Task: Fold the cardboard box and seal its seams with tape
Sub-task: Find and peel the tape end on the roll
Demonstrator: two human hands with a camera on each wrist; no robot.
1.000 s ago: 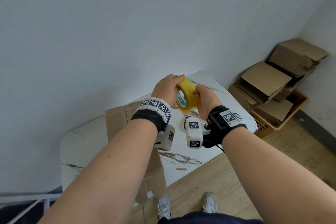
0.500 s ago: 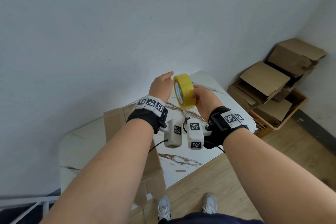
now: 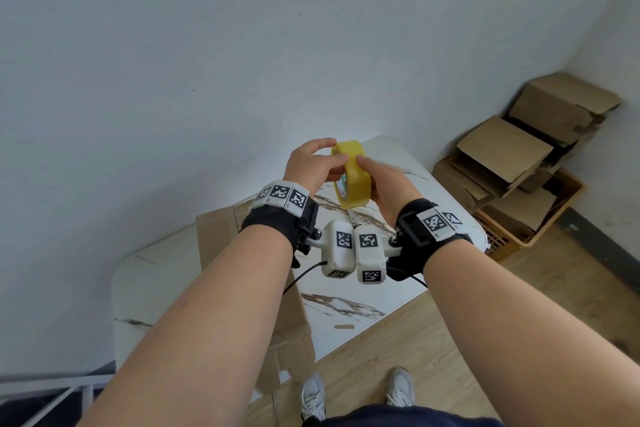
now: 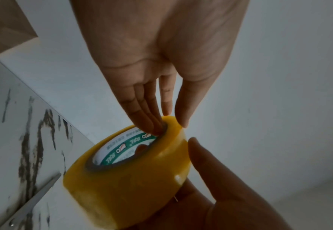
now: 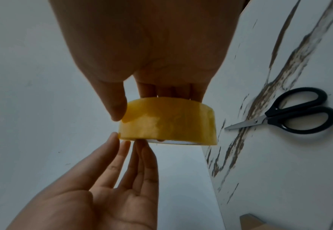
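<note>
A yellow tape roll is held in the air above the white marble table. My right hand grips it from the right, thumb on the outer face, fingers behind it. My left hand has straight fingers; their tips touch the roll's rim and the thumb tip lies against the outer face. In the right wrist view the tape roll sits between both hands. The brown cardboard box lies on the table under my left forearm, mostly hidden.
Black-handled scissors lie on the table below the hands. Several cardboard boxes are piled over a crate in the right corner. A white wall is close behind the table. The floor is wood.
My left hand let go of the roll, opened beside it, then came back to touch its rim. The roll rose a little and turned in my right hand.
</note>
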